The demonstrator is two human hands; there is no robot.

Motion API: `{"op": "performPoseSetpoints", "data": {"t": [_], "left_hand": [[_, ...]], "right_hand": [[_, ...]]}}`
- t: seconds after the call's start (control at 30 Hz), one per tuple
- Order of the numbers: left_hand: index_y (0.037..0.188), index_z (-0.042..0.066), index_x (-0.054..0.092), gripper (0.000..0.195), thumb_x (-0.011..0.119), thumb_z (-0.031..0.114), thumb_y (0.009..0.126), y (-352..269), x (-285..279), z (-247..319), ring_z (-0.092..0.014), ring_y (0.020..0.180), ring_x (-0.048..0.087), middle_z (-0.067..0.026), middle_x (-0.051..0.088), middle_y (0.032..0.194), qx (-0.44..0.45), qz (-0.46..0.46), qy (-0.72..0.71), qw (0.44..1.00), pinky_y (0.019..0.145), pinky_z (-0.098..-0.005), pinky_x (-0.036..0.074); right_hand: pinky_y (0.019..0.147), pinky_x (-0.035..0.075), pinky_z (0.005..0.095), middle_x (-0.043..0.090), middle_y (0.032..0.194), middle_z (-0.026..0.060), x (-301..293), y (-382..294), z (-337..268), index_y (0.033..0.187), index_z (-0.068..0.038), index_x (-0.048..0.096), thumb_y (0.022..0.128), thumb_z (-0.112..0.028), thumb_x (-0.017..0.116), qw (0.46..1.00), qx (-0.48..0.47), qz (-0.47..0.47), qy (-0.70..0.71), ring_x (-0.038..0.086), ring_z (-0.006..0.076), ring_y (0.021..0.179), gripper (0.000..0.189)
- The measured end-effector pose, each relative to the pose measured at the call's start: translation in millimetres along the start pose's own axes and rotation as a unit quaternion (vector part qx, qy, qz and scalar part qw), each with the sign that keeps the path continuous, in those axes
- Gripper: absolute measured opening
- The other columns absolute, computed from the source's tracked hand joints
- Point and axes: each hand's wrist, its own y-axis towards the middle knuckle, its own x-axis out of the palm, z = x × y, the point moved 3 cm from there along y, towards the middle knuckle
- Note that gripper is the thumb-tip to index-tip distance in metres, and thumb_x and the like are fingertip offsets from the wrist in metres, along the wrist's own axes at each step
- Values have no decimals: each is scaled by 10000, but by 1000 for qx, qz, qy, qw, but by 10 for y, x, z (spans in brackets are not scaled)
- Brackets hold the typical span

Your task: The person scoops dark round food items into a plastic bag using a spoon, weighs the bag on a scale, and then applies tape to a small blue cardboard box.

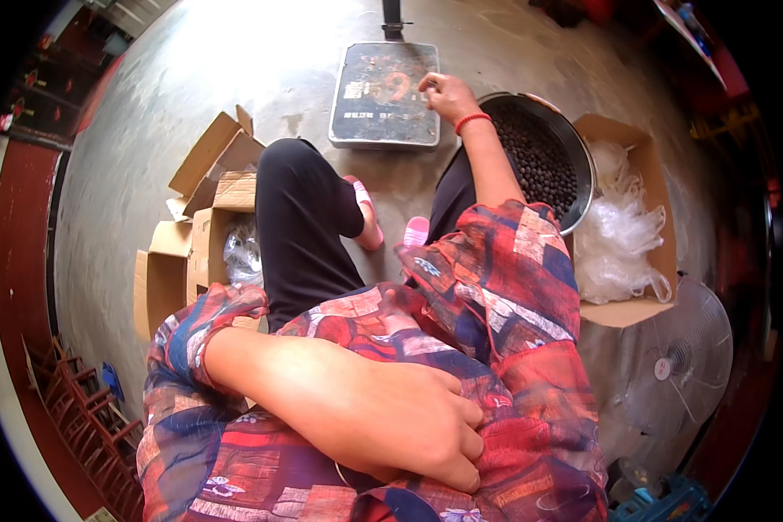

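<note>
My left hand (411,417) lies close to the camera, in front of the patterned shirt (528,398). Its fingers curl inward against the cloth, and whatever is beneath them is hidden. A thin cord or edge shows under the palm. Reaching forward, my right hand (453,96) hovers at the right side of a platform scale (382,124), fingers bent and fingertips hard to make out. A red band (473,121) circles that wrist. Just under the right forearm stands a round metal basin (587,169) holding many small, dark, round nuts or seeds (541,156).
A cardboard box (659,261) with clear plastic bags (616,228) stands right of the basin; a fan (675,365) sits behind it. Open cardboard boxes (163,287), one with plastic packaging (243,251), flank my left leg. Dark red wooden chairs (91,417) stand far left. The scale's post (392,16) rises ahead.
</note>
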Motion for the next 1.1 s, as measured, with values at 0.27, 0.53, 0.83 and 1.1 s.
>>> {"op": "performPoseSetpoints", "data": {"t": [0.27,0.53,0.83,1.1], "left_hand": [[752,-12,554,122,538,99,704,32,146,-132,-340,675,561,-174,538,649,26,9,27,999,589,-390,436],[719,17,549,134,536,150,711,98,175,-163,-320,683,566,-142,553,658,70,68,68,993,602,-385,436],[731,98,533,110,551,207,729,336,407,-47,-206,696,541,-40,545,710,128,203,166,957,590,-326,396],[759,17,509,172,565,173,712,238,226,-117,-338,718,536,-142,532,676,87,255,-71,960,632,-408,412]], "right_hand": [[643,475,319,639,696,93,-63,-51,-86,910,-114,647,844,-140,480,998,51,-32,32,631,189,670,181],[600,462,270,599,641,57,-62,-64,-129,926,-56,630,851,-71,476,997,47,-32,42,589,116,606,172],[629,473,323,639,675,83,-28,-43,-21,898,-116,646,842,-145,486,998,39,-34,39,622,197,646,172],[606,457,272,613,643,56,-86,-73,-149,934,-54,631,841,-64,457,998,40,-33,41,587,120,619,197]]}}
